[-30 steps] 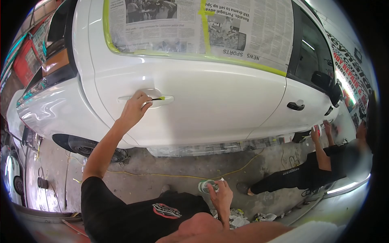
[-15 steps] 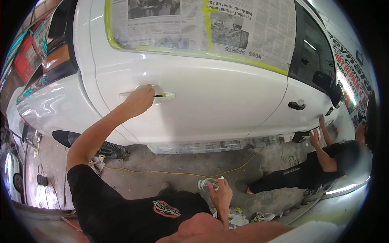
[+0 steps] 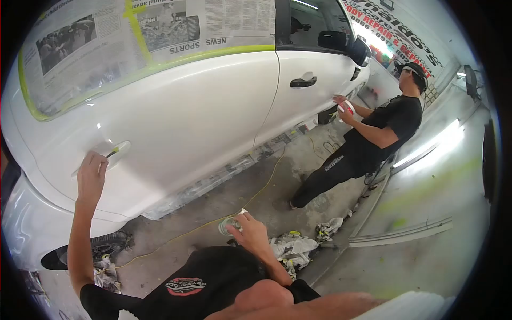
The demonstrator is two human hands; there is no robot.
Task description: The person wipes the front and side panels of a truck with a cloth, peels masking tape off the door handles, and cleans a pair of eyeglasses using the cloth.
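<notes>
My left hand (image 3: 92, 173) is closed on a thin dark stick with a yellow-green tip (image 3: 113, 151), held beside the white door handle (image 3: 124, 151) of a white car door (image 3: 181, 117). Lower down, in front of my black shirt, my right hand (image 3: 252, 234) grips a clear glass jar (image 3: 226, 226). A small white piece (image 3: 243, 212) shows at its fingertips; what it is cannot be made out. The jar's contents are unclear.
Newspaper (image 3: 229, 21) edged with yellow-green tape covers the window. A co-worker (image 3: 392, 120) in black stands at the right, holding a red and white roll-like object (image 3: 345, 110). A yellow cord (image 3: 272, 184) and crumpled paper (image 3: 293, 249) lie on the floor.
The view has swung to the right, bringing the co-worker fully into sight. My left hand stays beside the handle with the stick; my right hand still holds the jar.
</notes>
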